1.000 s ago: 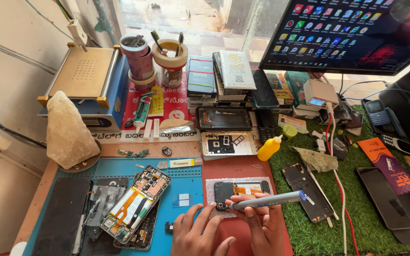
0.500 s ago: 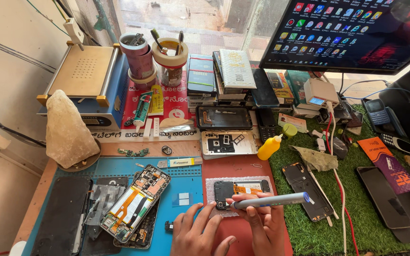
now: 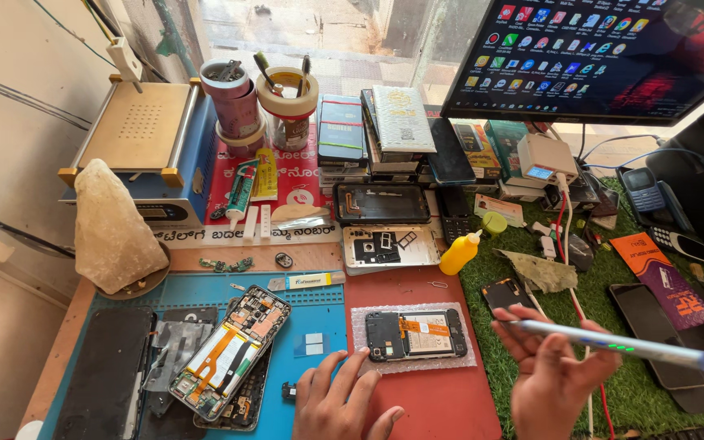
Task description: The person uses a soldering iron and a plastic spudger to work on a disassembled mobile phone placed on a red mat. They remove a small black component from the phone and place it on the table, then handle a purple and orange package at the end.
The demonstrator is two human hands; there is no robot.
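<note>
Right hand point(image 3: 549, 376) grips a silver electric screwdriver point(image 3: 613, 343); left hand point(image 3: 337, 403) (grip open) rests beside the opened phone point(image 3: 415, 334).

Bench, non-working items: monitor point(image 3: 613, 53) at 1 o'clock; heating plate machine point(image 3: 136, 151) at 10; yellow squeeze bottle point(image 3: 459, 253) centre; tape rolls point(image 3: 234, 102) at 11.

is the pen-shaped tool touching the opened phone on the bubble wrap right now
No, the right hand holds the pen-shaped tool up over the green turf, apart from the opened phone.
</note>
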